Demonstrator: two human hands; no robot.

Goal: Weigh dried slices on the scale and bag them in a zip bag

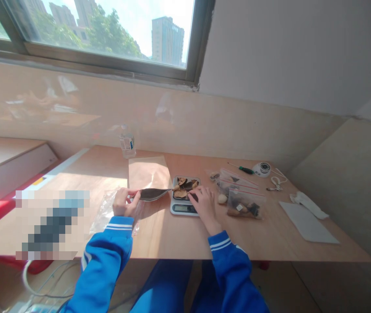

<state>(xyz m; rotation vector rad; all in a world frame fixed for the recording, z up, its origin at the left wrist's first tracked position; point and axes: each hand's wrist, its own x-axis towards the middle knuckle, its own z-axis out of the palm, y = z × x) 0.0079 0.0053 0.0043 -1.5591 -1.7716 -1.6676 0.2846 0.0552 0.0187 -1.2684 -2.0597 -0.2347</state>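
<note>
My left hand [125,202] grips one end of a dark pouch [154,194], thumb on the near side. The pouch's other end reaches the left edge of a metal tray holding brown, curled dried slices [181,192]. The tray sits on a white digital scale [175,210], whose display is too small to read. My right hand [205,205] rests over the tray's right side, fingers apart and fingertips at the slices. It partly covers the tray and the scale's buttons.
A brown paper sheet [148,171] and a clear bottle [128,143] lie behind. Clear plastic [102,213] is at left. Zip bags [245,204], a pale round object [222,199], a screwdriver [245,170], a dome camera [262,169] and a white board [307,224] are at right.
</note>
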